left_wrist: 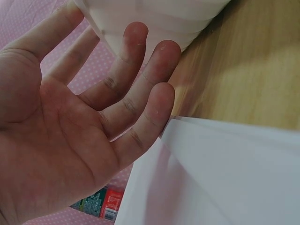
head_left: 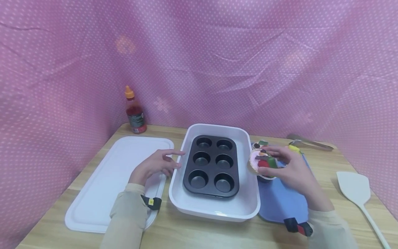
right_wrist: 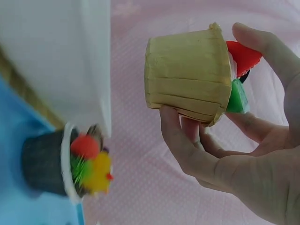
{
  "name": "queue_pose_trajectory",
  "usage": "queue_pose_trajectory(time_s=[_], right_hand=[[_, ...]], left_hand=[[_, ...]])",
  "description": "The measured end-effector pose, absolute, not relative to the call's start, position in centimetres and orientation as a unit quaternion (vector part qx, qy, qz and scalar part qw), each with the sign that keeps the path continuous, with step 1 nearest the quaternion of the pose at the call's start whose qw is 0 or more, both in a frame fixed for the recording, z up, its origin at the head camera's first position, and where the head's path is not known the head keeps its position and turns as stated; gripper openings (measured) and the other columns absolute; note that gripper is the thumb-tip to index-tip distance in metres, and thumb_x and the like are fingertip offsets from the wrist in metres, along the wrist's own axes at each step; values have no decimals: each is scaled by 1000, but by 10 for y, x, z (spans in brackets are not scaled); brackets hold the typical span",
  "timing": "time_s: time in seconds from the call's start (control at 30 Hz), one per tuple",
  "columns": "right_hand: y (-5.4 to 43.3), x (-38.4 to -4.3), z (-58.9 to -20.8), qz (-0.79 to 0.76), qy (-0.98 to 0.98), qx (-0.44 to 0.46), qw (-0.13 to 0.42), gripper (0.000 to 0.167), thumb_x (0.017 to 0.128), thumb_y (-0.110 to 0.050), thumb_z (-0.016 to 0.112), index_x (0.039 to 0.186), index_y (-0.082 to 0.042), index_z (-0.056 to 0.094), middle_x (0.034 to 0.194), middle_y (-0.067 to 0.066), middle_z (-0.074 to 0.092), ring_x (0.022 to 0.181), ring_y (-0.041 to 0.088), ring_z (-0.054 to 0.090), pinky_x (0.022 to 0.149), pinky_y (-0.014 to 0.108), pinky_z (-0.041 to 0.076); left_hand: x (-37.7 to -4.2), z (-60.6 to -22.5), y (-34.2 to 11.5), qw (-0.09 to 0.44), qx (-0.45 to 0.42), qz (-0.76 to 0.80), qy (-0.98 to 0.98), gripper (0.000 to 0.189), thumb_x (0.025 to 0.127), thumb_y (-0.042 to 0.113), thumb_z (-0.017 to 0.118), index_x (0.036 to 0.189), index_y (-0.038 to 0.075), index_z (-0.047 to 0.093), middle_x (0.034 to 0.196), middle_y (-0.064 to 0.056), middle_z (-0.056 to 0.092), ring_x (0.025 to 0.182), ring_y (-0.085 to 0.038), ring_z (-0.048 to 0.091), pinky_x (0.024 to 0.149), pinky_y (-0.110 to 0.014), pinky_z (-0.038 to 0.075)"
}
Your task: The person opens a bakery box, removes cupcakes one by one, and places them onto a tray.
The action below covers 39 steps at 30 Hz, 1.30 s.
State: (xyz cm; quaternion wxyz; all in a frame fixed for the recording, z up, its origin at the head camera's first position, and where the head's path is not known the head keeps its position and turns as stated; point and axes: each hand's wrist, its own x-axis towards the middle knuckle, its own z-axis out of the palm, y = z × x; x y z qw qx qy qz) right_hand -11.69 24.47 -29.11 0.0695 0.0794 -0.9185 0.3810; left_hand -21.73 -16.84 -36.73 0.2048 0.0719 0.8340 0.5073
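Note:
My right hand (head_left: 287,169) holds a cupcake (right_wrist: 187,75) in a tan paper cup, raised beside the right rim of a white basin (head_left: 214,209). Pink topping with red and green pieces shows on the cupcake. A black six-cup muffin tin (head_left: 212,169) lies inside the basin. Below the held cupcake, a dark-cupped cupcake (right_wrist: 44,161) with red and yellow pieces stands on a blue board (head_left: 280,204). At the basin's left rim is my left hand (head_left: 157,164), its index finger stretched over the edge and the other fingers loosely bent.
A white board (head_left: 115,183) lies at the left, with a red sauce bottle (head_left: 135,116) behind it. Tongs (head_left: 311,142) rest at the back right. A white spatula (head_left: 356,190) lies at the far right. Pink dotted cloth (head_left: 199,62) hangs around the table.

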Motion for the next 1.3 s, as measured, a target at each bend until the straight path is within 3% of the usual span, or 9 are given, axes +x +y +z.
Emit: queue_pose_trajectory(time_s=[0.07, 0.27, 0.53, 0.77, 1.0, 1.3], right_hand=[[251, -113, -294, 373, -923, 70, 69, 70, 78, -34, 88, 137, -8, 60, 145, 21, 55, 120, 40, 60, 90, 44, 48], [268, -99, -304, 369, -925, 54, 68, 70, 78, -33, 87, 137, -8, 60, 150, 24, 49, 121, 43, 60, 86, 44, 50], [282, -86, -317, 365, -929, 43, 39, 70, 80, -35, 86, 138, -7, 57, 132, 24, 63, 121, 46, 57, 84, 57, 52], [285, -79, -333, 357, -933, 40, 28, 69, 77, -35, 88, 133, -5, 61, 134, 22, 62, 117, 47, 61, 85, 56, 55], [285, -77, -347, 346, -937, 44, 8, 71, 76, -37, 88, 133, -4, 60, 131, 22, 64, 115, 46, 62, 84, 64, 52], [285, -74, -359, 362, -931, 44, -12, 68, 77, -35, 87, 132, -5, 60, 131, 24, 63, 115, 46, 62, 80, 59, 56]], left_hand=[[-218, -368, -169, 204, 74, 507, 834, 57, 86, 23, 80, 140, 24, 61, 97, -11, 73, 81, -22, 70, 74, -34, 59], [-218, -368, -170, 204, 71, 507, 835, 56, 87, 23, 79, 140, 25, 61, 98, -12, 72, 83, -22, 70, 76, -34, 58], [-219, -368, -170, 206, 72, 502, 837, 57, 87, 25, 79, 141, 26, 60, 100, -12, 72, 83, -23, 69, 77, -35, 58], [-218, -367, -170, 204, 69, 503, 837, 56, 87, 24, 79, 140, 26, 61, 100, -12, 71, 84, -24, 69, 77, -35, 58], [-217, -366, -170, 201, 67, 498, 841, 56, 88, 24, 78, 141, 26, 60, 100, -11, 71, 84, -23, 69, 78, -35, 58], [-218, -368, -170, 199, 79, 507, 835, 56, 87, 22, 79, 140, 24, 61, 95, -12, 72, 79, -23, 70, 73, -34, 58]])
